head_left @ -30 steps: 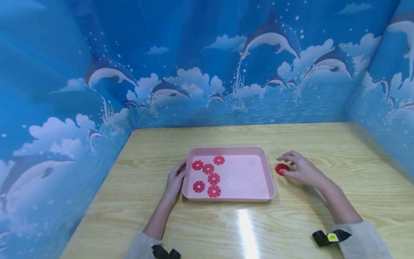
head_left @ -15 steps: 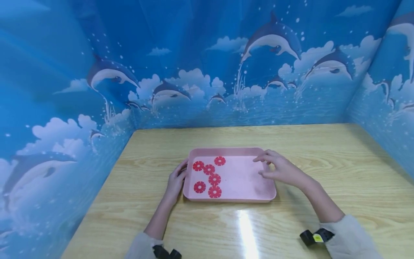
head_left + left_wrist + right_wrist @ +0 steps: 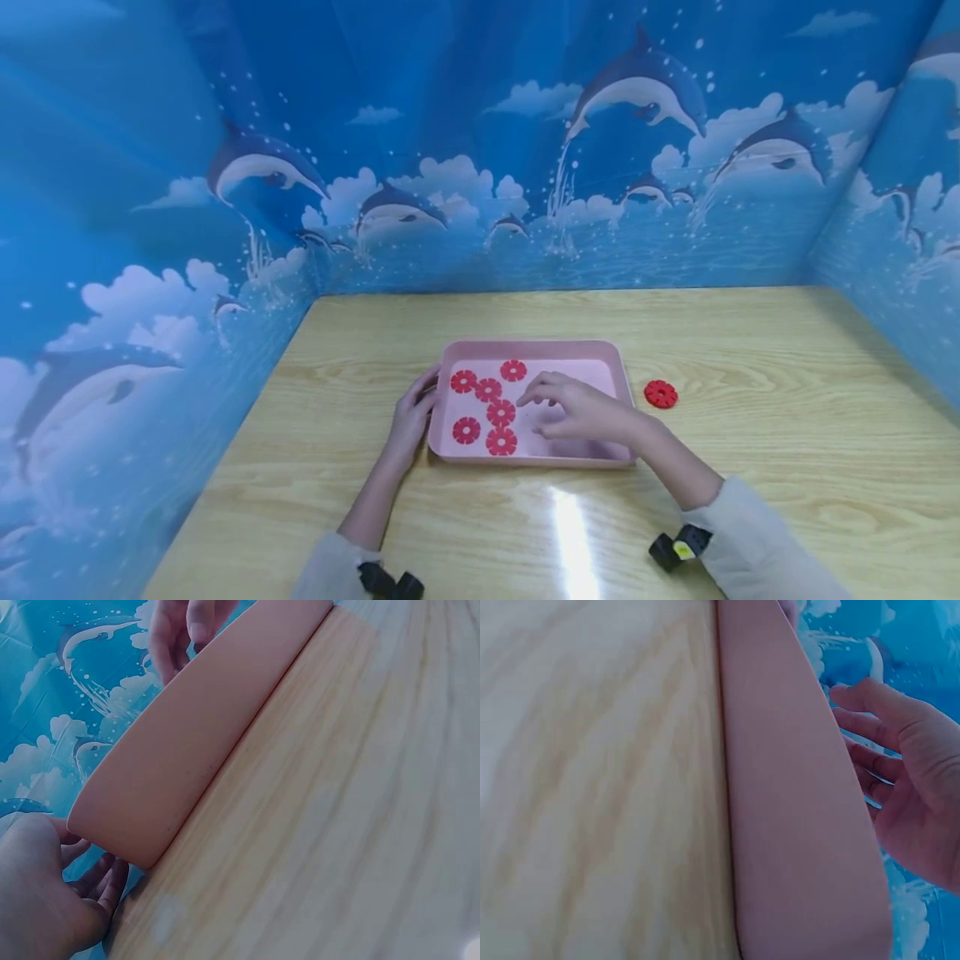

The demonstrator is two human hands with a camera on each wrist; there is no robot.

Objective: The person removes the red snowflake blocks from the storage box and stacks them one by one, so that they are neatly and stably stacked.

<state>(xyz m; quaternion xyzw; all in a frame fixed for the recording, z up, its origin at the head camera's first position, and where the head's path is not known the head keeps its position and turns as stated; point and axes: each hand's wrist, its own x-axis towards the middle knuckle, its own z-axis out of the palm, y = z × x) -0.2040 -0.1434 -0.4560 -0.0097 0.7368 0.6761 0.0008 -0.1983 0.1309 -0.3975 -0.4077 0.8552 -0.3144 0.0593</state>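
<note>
A shallow pink tray [image 3: 573,462] lies on the wooden table. Inside its left half are several red notched plastic discs [image 3: 501,413], flat flower-like rings with a hole in the middle. My left hand [image 3: 412,412] rests against the tray's left wall, its fingers touching the outside; the left wrist view shows the hand [image 3: 52,892] at the tray's near corner. Over the middle of the tray hovers my right hand [image 3: 573,408], fingers loosely bent and apart, just right of the discs. Nothing shows between the fingers of the right hand [image 3: 907,765] in its wrist view.
One more red notched disc [image 3: 661,394] lies on the table [image 3: 750,350] to the right of the tray. A dolphin-printed blue backdrop [image 3: 465,200] rises behind the table and along both sides.
My right hand has left the red disc beside the tray and moved left, over the tray's middle. That disc still lies on the table. My left hand stays at the tray's side.
</note>
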